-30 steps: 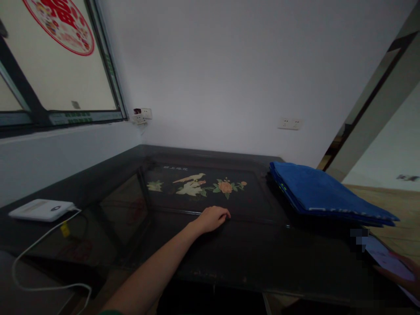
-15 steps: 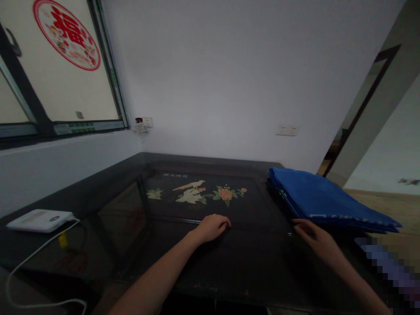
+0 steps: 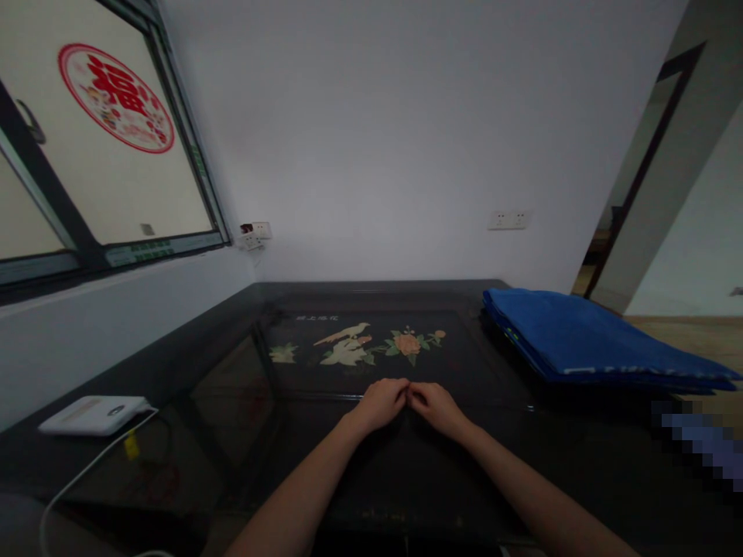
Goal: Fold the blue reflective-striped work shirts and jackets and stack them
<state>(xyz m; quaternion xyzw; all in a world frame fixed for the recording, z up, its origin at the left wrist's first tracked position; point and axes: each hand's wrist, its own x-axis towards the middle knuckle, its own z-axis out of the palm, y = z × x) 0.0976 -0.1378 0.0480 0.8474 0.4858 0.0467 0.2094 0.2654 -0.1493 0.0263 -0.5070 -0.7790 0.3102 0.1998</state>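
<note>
My left hand (image 3: 384, 403) and my right hand (image 3: 436, 407) meet just right of the middle of the dark, glossy table (image 3: 406, 464). Their fingertips touch or nearly touch. Both hands are closed, fingers loosely curled, and nothing shows in either. Right behind them lies a picture (image 3: 348, 348) of birds and a pink flower, set in the tabletop. To the right of my right hand, well apart from it, rests a folded blue cloth (image 3: 592, 336) in a flat stack. The undersides of the fingers are hidden.
A white box-shaped device (image 3: 96, 415) with a white cable (image 3: 87, 468) lies on the table's left side. Behind the table rises a white wall with sockets (image 3: 509, 220). A window (image 3: 145, 193) with a red round sticker is at left. A blurred patch (image 3: 702, 445) covers the lower right.
My right hand has moved left, away from the front edge of the blue cloth, to meet my left hand. My left hand has stayed in about the same place. The view has shifted slightly.
</note>
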